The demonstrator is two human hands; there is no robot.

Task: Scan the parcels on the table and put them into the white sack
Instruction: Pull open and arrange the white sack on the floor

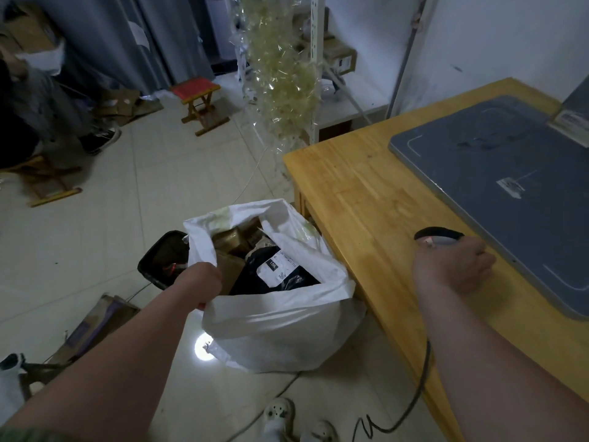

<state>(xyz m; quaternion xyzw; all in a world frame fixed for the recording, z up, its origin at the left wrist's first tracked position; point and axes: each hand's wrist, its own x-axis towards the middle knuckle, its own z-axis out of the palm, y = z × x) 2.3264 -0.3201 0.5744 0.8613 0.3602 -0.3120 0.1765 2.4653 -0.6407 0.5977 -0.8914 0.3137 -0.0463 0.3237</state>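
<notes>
Nearest, the rim of the white sack (pixel 274 323) is gripped by the left hand (pixel 204 282), fingers curled round the plastic edge. A scanner (pixel 438 237) is held in the right hand (pixel 455 266), fingers wrapped round its handle, above the wooden table (pixel 360 193). The sack is stood on the floor just beside the table's corner; a black parcel (pixel 251 279) with a white label and brown cartons (pixel 231 239) are seen inside. A grey mat (pixel 497 186) is laid on the table. Farther back, a red-topped stool (pixel 199 100) is seen.
</notes>
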